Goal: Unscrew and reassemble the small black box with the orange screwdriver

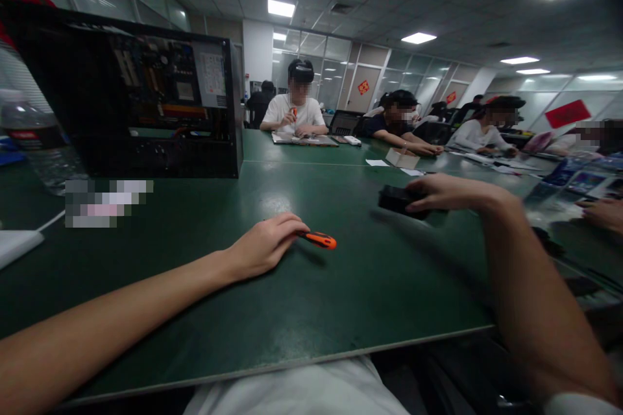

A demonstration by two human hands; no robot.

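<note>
My left hand (265,243) rests low over the green table (233,318), its fingers closed around a screwdriver (321,240). The screwdriver's orange and black handle points to the right; the shaft is hidden behind my fingers. Farther right, my right hand (442,194) grips a small black box-shaped object (396,200) between thumb and fingers, just above the tabletop with a shadow beneath it. What kind of object it is cannot be made out. At the left stands a black computer case (195,155), its side off and the circuit board and cables showing.
A clear plastic bottle (46,149) stands left of the case, near a white object (19,246) with a cable. Across the table a person (294,110) holds an orange tool. More people sit at the right. A small open carton (403,159) and papers (377,163) lie beyond my right hand.
</note>
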